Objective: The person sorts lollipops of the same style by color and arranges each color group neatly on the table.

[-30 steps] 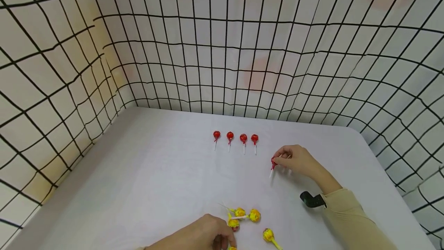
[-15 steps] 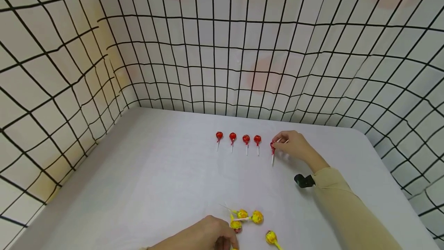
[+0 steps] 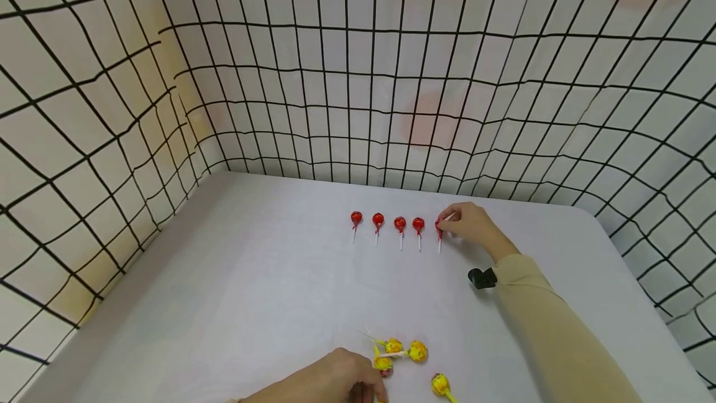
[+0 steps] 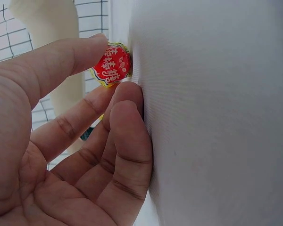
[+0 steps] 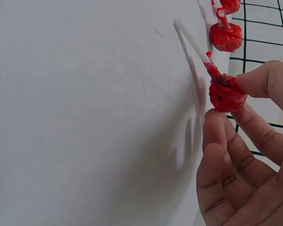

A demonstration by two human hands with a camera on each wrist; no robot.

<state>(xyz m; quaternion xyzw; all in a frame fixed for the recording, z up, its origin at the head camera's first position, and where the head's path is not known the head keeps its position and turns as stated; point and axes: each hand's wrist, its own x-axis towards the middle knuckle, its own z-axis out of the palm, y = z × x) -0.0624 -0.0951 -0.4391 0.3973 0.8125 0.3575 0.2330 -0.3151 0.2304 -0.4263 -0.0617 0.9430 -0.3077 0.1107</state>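
My right hand [image 3: 468, 224] pinches the head of a red lollipop [image 5: 227, 94] between thumb and fingers. Its white stick [image 5: 191, 40] points back toward me, close over the table. To its left, several red lollipops [image 3: 399, 224] lie in a row, heads away from me. At the near edge of the head view is my left hand [image 3: 341, 378]. Its thumb and forefinger pinch a lollipop in a yellow wrapper with a red label [image 4: 114, 65], right at the tabletop. Beside that hand lies a small group of yellow lollipops [image 3: 417, 351].
One more yellow lollipop [image 3: 440, 384] lies apart, right of the group. A white cloth covers the table [image 3: 252, 291]. Black wire grid [image 3: 358, 79] over white sheeting walls the back and both sides. A black camera piece [image 3: 482, 278] sticks out from the right sleeve [image 3: 554, 322].
My right hand has moved away from me and slightly left with the red lollipop, bringing it to the right end of the row. The left hand has stayed in nearly the same place.
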